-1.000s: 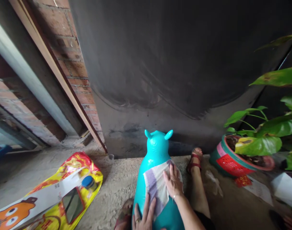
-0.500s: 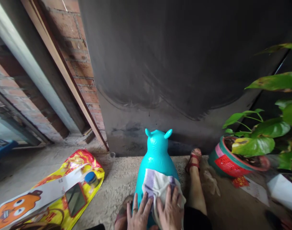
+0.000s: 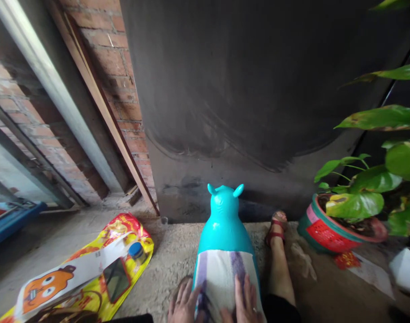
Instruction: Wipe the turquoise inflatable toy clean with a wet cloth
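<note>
Grip: I'm spreading left hand and right hand | Contact: striped cloth, draping turquoise inflatable animal toy | Care: flat, even pressure is seeming best

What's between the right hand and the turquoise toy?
A white cloth with purple stripes lies between the right hand and the turquoise toy, spread over the toy's back, as the head view shows.

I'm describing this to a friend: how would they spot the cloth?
Before the big dark panel sits a shiny turquoise animal figure. On its back, partly under the left hand and right hand, lies the cloth. Its purple stripes on white set it apart from the plain turquoise.
</note>
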A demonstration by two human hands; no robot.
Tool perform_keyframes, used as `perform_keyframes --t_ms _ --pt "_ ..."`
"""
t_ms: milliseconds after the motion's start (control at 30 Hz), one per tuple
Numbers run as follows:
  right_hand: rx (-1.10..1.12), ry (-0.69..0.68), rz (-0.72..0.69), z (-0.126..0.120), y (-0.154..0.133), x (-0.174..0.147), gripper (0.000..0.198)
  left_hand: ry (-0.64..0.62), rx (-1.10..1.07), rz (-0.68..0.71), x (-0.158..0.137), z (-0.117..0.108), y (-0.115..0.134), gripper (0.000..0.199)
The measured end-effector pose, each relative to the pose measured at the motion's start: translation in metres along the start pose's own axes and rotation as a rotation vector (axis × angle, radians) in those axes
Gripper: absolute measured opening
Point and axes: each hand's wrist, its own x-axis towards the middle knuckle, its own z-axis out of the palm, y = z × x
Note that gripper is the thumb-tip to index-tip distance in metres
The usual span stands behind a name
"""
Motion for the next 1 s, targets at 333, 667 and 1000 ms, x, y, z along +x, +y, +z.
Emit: perform_keyframes --t_ms 333,667,1000 --pt "0.021 -0.108 0.040 -0.037 -0.033 0.093 0.051 -0.170 -0.156 -0.015 0.047 -0.006 0.061 0.100" --pt "-0.023 -0.061 -0.009 -0.014 -0.018 0.050 0.054 -0.281 -0.098 0.138 0.043 -0.014 0.041 0.113" --pt "-0.009 -0.148 0.008 -0.045 -0.040 0.099 0.054 -0.228 -0.196 0.080 0.072 -0.017 0.046 0.113"
